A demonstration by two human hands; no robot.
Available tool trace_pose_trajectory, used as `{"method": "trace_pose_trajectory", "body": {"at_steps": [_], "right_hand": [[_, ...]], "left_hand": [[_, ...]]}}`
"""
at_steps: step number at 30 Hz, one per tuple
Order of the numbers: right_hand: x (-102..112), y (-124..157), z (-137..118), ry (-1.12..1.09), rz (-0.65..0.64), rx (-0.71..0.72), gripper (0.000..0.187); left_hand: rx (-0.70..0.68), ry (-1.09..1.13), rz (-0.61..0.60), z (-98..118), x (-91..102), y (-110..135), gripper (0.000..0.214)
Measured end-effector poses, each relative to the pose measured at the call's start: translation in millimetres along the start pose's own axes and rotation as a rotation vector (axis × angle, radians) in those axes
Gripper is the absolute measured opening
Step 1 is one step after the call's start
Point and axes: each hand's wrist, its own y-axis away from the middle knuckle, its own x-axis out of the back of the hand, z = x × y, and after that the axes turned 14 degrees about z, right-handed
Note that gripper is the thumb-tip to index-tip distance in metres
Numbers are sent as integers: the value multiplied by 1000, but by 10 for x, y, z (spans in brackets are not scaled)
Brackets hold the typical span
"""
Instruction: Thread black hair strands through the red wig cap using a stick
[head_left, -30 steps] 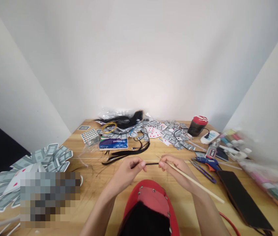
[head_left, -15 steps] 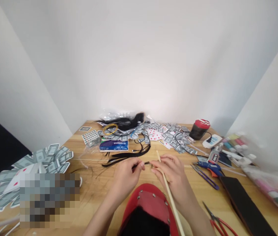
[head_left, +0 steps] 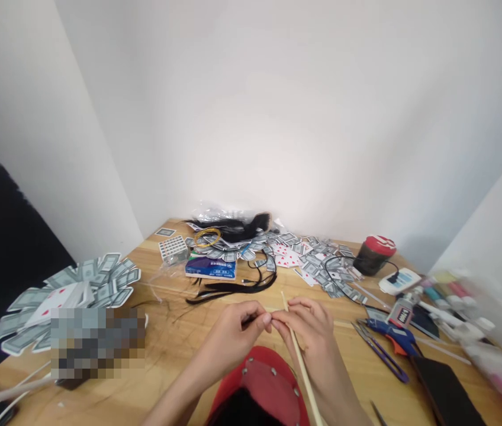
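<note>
Over the tabletop [head_left: 166, 352], toward its near edge, a pale stick [head_left: 301, 358] is held by the right hand [head_left: 313, 334]. The left hand's [head_left: 240, 328] fingers are pinched, contents hidden. If grip were loosened, the stick could be dropped.

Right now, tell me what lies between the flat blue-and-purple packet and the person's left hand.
In the head view, long black strands lie on the wooden table between the packet and left hand.
</note>
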Motion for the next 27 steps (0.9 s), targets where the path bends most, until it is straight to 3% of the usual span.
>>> {"method": "trace_pose_trajectory", "body": {"at_steps": [7,20,27], "right_hand": [[-4,-2,-2,-48,-1,14,20],[-5,-2,-104,18,105,76,11],[-28,22,-49,25,25,142,11]], "left_hand": [[-13,1,12,143,53,85,29],[-42,184,116,170,118,147,27],[-94,409,188,86,127,90,40]]}}
